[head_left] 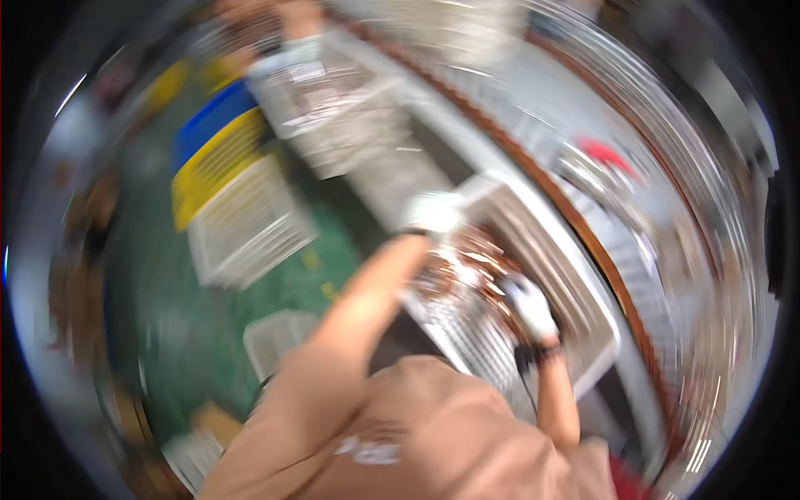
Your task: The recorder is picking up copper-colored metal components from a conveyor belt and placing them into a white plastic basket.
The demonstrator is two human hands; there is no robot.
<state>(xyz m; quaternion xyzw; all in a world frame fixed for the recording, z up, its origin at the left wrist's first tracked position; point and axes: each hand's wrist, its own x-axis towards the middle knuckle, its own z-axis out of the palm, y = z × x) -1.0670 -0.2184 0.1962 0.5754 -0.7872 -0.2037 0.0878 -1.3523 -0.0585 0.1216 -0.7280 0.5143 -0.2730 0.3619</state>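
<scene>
Strong motion blur smears the whole view. My left hand, in a white glove, is by the far left corner of a white plastic crate. Over the crate's right part is my right hand, also white-gloved, with a dark band at the wrist. Shiny copper-coloured metal parts lie in a heap between the two hands. Both hands seem to touch the heap or hover just over it; the blur hides which. The fingers of each hand are too smeared to read, and I cannot make out anything held.
Another white crate stands farther off, with a person's arm reaching over it. Blue, yellow and white baskets are stacked on the green floor to the left. A brown-edged rail runs along the crate's right.
</scene>
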